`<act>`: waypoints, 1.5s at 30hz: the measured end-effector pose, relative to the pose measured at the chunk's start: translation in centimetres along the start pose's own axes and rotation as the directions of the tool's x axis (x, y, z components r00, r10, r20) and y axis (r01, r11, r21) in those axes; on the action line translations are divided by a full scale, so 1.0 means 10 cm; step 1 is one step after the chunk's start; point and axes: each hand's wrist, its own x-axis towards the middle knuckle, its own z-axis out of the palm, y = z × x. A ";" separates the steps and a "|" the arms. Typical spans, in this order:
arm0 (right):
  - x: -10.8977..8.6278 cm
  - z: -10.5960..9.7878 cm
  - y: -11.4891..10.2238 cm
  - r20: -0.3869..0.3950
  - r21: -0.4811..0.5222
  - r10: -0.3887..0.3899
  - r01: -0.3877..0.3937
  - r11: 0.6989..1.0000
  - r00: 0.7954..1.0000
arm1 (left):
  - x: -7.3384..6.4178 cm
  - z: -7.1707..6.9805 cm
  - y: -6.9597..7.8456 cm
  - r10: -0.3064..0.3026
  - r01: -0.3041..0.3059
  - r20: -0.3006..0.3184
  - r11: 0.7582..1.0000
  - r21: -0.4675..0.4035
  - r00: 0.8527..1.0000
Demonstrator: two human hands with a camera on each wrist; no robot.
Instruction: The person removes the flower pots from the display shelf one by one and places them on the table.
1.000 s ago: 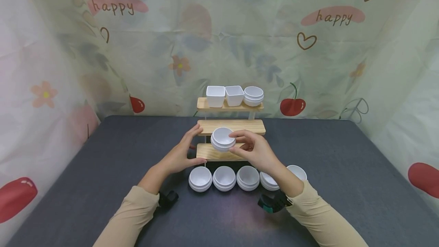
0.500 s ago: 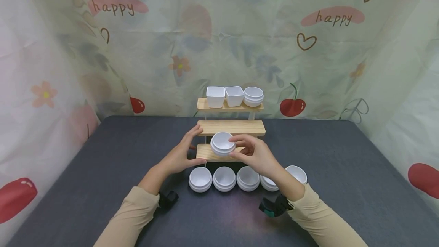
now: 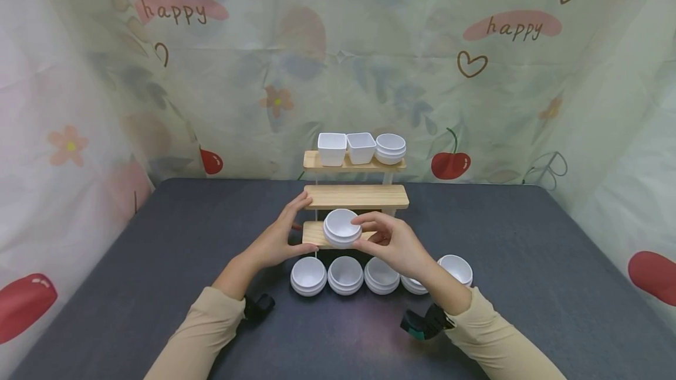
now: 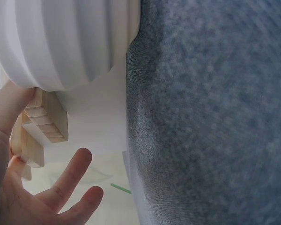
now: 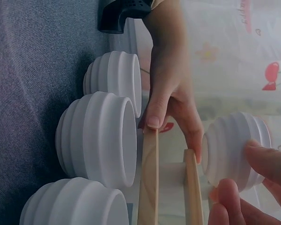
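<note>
My right hand (image 3: pixel 393 242) pinches a small white round ribbed bowl (image 3: pixel 340 230) by its right side, thumb in front and fingers at the rim. The bowl is upright and overlaps the lowest shelf (image 3: pixel 313 234) of a three-tier wooden display stand in the head view. At the stand's left end is my left hand (image 3: pixel 280 236), its thumb at the lowest shelf and a fingertip at the middle shelf (image 3: pixel 364 196). In the left wrist view, other fingers (image 4: pixel 68 180) of that hand stretch out straight beside the stand.
Two square white cups (image 3: pixel 332 150) and a round bowl (image 3: pixel 390 148) stand on the top shelf (image 3: pixel 311 161). Several matching round bowls (image 3: pixel 308 276) line up on the dark grey table (image 3: pixel 338 339) before the stand, some partly behind my right forearm. A printed curtain (image 3: pixel 338 75) hangs behind.
My right hand has brought the bowl down and slightly nearer, from in front of the middle shelf's edge to over the lowest shelf. The left hand stays in place.
</note>
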 end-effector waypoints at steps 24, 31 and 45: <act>-0.10 0.10 -0.01 0.071 0.049 -0.013 0.009 0.999 0.997 | 0.00 0.01 -0.01 -0.006 0.006 -0.001 1.000 -0.009 1.000; -0.12 0.13 0.00 0.075 0.046 -0.039 0.035 0.998 0.996 | 0.00 0.00 -0.01 0.014 -0.014 0.003 1.000 -0.001 1.000; -0.18 0.19 0.01 0.150 0.065 -0.061 0.051 0.997 0.987 | -0.01 0.00 0.00 0.025 -0.025 0.004 1.000 -0.015 1.000</act>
